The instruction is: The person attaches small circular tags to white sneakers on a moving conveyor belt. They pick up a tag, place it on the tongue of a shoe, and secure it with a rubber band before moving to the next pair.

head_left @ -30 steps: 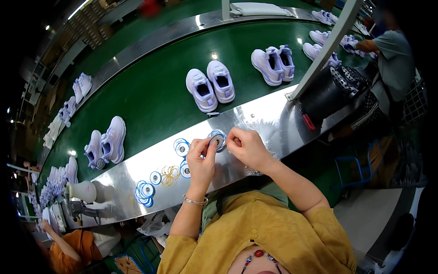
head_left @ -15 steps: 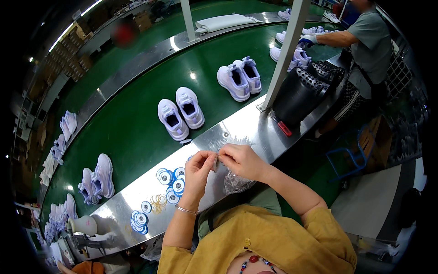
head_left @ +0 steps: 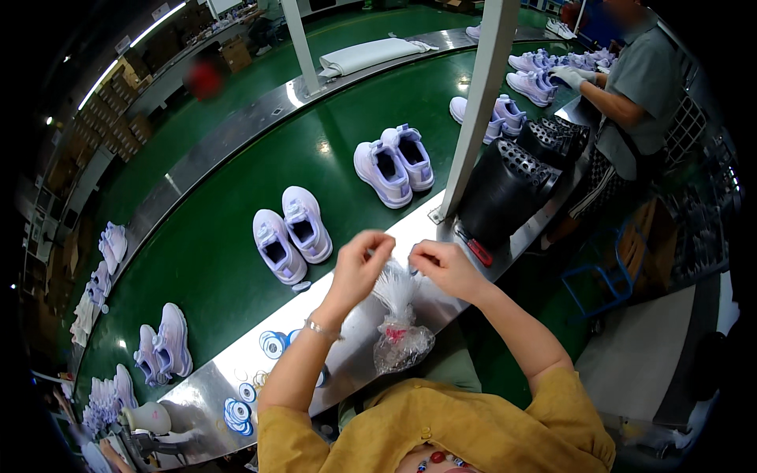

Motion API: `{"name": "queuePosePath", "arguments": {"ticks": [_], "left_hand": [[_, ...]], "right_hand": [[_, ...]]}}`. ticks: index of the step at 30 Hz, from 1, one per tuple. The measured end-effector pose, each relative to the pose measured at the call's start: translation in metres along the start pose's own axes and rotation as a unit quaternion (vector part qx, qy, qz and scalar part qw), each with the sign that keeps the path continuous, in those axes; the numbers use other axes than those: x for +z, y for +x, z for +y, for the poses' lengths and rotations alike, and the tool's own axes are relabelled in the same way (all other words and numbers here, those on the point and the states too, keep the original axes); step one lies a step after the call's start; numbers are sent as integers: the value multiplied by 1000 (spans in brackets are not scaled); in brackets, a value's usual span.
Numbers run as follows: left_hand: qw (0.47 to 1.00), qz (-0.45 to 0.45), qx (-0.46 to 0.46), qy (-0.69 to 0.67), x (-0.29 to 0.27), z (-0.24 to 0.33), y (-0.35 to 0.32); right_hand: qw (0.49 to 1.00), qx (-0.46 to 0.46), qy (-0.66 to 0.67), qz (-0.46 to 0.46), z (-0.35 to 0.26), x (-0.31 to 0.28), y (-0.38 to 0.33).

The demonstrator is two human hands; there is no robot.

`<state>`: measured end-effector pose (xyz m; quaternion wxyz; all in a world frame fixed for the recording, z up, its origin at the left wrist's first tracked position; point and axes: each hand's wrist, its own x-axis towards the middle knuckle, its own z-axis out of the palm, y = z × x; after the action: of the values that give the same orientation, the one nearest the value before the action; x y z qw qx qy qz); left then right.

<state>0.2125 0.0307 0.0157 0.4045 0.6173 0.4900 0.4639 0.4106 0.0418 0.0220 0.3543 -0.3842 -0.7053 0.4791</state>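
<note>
My left hand [head_left: 364, 258] is raised over the metal ledge, its thumb and fingers pinched together; what they hold, if anything, is too small to make out. Close by on the right, my right hand [head_left: 445, 268] is closed in a similar pinch, with a small greyish bit showing at its fingertips. Below and between them lies a clear plastic bag [head_left: 404, 348] with a red mark and a fan of thin white strands [head_left: 396, 290] above it. Blue-and-white round tags [head_left: 274, 344] lie partly behind my left forearm.
Pairs of pale lilac sneakers [head_left: 293, 236] stand on the green conveyor belt [head_left: 213, 260]. A white post [head_left: 477, 118] rises from the ledge beside a black bin [head_left: 505, 201] and a red-handled tool [head_left: 478, 252]. A gloved person [head_left: 643, 87] handles shoes at far right. A thread cone [head_left: 150, 418] stands at lower left.
My hands have drawn apart, the left lifting slightly and the right shifting right. The plastic bag is now more exposed. The sneakers on the belt appear further left and nearer.
</note>
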Motion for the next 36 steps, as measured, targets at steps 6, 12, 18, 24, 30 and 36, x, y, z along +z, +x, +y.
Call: {"name": "queuePosePath", "arguments": {"ticks": [6, 12, 18, 24, 30, 36], "left_hand": [[983, 66, 71, 156, 33, -67, 139], [973, 13, -31, 228, 43, -101, 174], [981, 145, -69, 111, 27, -123, 123], [921, 161, -243, -259, 30, -132, 118], [888, 153, -241, -360, 21, -139, 120], [882, 152, -245, -372, 10, -141, 120]], "right_hand": [[997, 12, -59, 53, 44, -34, 26], [984, -51, -144, 88, 77, -54, 57], [959, -90, -256, 86, 102, -56, 86], [933, -115, -328, 90, 119, -28, 114], [904, -138, -396, 81, 123, -15, 138], [866, -180, -464, 48, 130, -9, 161]]}}
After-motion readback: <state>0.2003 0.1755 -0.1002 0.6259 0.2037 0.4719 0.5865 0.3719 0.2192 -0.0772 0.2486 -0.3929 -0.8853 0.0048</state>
